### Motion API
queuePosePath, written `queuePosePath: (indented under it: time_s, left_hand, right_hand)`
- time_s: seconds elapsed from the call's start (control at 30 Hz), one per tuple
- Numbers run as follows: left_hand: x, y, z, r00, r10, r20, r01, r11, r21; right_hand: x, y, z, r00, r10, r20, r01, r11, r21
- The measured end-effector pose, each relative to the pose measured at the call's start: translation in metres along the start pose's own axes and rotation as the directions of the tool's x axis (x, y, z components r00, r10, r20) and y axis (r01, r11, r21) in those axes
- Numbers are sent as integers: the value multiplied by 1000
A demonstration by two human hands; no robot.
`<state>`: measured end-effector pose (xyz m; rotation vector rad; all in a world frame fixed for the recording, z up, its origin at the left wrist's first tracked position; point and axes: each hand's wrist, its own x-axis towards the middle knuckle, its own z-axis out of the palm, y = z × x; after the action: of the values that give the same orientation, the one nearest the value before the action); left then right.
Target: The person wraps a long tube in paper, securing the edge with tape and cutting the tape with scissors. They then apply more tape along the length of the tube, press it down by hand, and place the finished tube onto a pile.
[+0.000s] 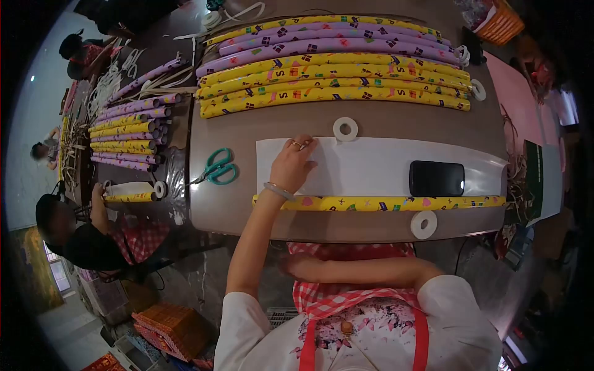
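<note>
My left hand (pixel 294 162), with a ring and a bracelet, rests palm down on a white paper sheet (pixel 359 164) near its top edge; its thumb stands apart from the bent fingers. Along the sheet's lower edge lies a yellow patterned roll (pixel 383 203). A black phone (pixel 437 179) sits on the sheet's right part. My right hand (pixel 298 266) is blurred, below the table edge in front of the red checked apron; whether it holds anything is unclear. One tape roll (pixel 346 129) touches the sheet's top edge, another (pixel 424 224) lies below the yellow roll.
Teal scissors (pixel 216 167) lie left of the sheet. Several yellow and purple rolls (pixel 334 74) line the table's (pixel 241 127) far side. At left, a co-worker's hand (pixel 99 198) is at another roll, beside stacked rolls (pixel 127 133). An orange basket (pixel 500 23) stands at the far right.
</note>
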<state>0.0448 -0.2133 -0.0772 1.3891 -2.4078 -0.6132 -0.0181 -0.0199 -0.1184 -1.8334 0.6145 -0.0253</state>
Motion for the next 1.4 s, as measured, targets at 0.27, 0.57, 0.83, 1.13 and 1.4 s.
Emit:
queuePosePath:
  time_s: [0.27,0.57,0.83,1.13,1.4]
  left_hand:
    - [-4,-1,8,995,-2,-102,-2,999,-44]
    - [9,31,33,908,-46,-417,58,998,17]
    - [29,37,54,908,-147,-392,162,987,7]
    - [32,33,56,952,-101,-289,138,984,109]
    - [-102,75,-11,830,-488,-269,298,797,-525]
  right_hand:
    - [-11,-10,-9,997,-6,78,23,973,-230]
    - [-120,-26,-144,877,336,-345,-110,837,536]
    - [-148,-14,-139,840,337,-426,38,746,665]
    - [-156,-11,-132,843,319,-433,29,777,629]
    - [-134,-13,-118,840,289,-459,97,752,652]
